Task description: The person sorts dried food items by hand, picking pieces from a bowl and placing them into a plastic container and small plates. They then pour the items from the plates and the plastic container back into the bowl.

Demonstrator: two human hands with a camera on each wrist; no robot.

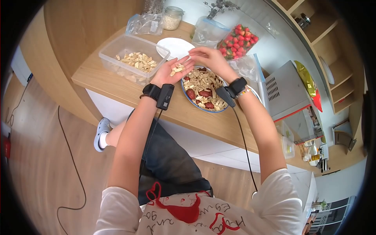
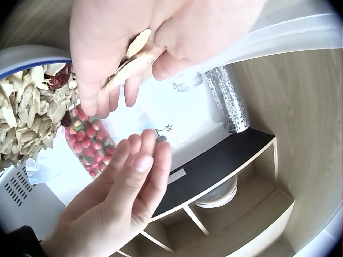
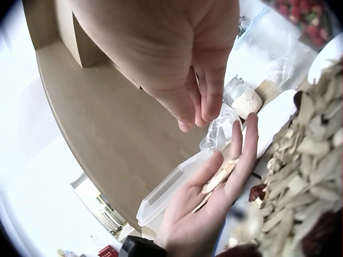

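The left hand (image 1: 166, 74) is held palm up, its fingers extended, with several pale dried slices (image 1: 178, 69) lying on it. It is between a clear plastic box (image 1: 109, 61) of similar slices and a blue-rimmed bowl (image 1: 188, 99) filled with pale slices and red dates. Above the bowl's far side, the right hand (image 1: 214, 62) reaches toward the left fingers. In the right wrist view the right hand (image 3: 166, 53) has its fingers together and bent downward above the left palm (image 3: 201, 214); no item shows at its fingertips. The left wrist view shows slices (image 2: 131, 65) along the left hand (image 2: 118, 32).
Behind the box and bowl are a white plate (image 1: 176, 46), a glass jar (image 1: 172, 18), clear plastic bags (image 1: 209, 33) and a bag of strawberries (image 1: 238, 42). A grey-sided appliance (image 1: 280, 90) stands right of the bowl. Cables hang from both wrist cameras past the counter's front edge.
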